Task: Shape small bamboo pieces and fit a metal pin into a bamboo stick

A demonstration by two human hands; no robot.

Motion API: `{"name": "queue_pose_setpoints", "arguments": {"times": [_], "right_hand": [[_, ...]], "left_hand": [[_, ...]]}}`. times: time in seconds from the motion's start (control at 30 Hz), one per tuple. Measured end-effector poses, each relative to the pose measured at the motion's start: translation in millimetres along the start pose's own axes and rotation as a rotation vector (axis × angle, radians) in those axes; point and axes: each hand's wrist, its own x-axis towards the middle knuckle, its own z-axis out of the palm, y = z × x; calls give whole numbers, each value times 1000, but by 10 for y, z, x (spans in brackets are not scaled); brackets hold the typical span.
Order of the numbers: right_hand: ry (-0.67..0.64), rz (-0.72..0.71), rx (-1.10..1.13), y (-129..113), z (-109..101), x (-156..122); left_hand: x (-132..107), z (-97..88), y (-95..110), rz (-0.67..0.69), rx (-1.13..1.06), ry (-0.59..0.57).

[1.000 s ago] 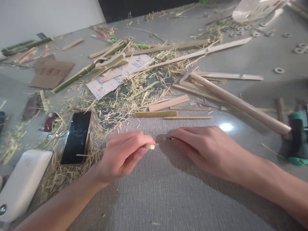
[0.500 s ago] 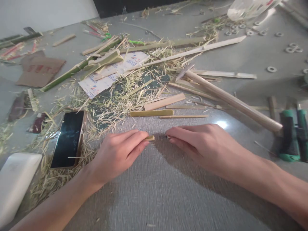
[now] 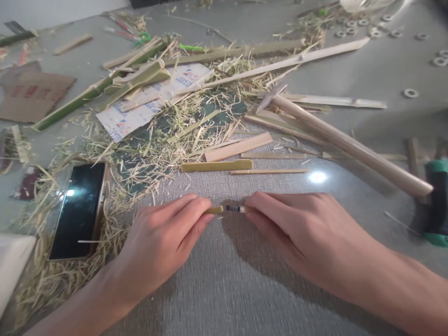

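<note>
My left hand (image 3: 175, 224) pinches a short bamboo strip (image 3: 216, 210), whose yellowish end sticks out past the fingertips. Opposite it, my right hand (image 3: 290, 228) is closed on a small slim piece with a dark tip and a light metallic band (image 3: 235, 208); the rest is covered by my fingers, so its kind is unclear. The two ends face each other across a narrow gap, just above the grey textured surface (image 3: 210, 289). Just beyond lie a flat yellow-green bamboo strip (image 3: 217, 165) and a thin bamboo stick (image 3: 269, 171).
A wooden-handled hammer (image 3: 353, 144) lies at the right, near a green-and-black tool handle (image 3: 437, 200). Bamboo shavings (image 3: 196, 121) surround printed sandpaper (image 3: 129, 116) and a phone (image 3: 79, 210). Metal washers (image 3: 410, 93) are scattered at the back right, brown sandpaper (image 3: 38, 93) at left.
The view has shifted slightly, spreading things outward. The dark-tipped piece in my right hand now shows clearly, pointing at the bamboo strip. Both hands keep their grips.
</note>
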Motion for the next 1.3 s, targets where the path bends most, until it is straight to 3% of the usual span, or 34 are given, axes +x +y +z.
{"name": "queue_pose_setpoints", "arguments": {"times": [1.3], "right_hand": [[21,-14,89,-37,28,-13]], "left_hand": [[32,6,1,14,-18,-17]]}}
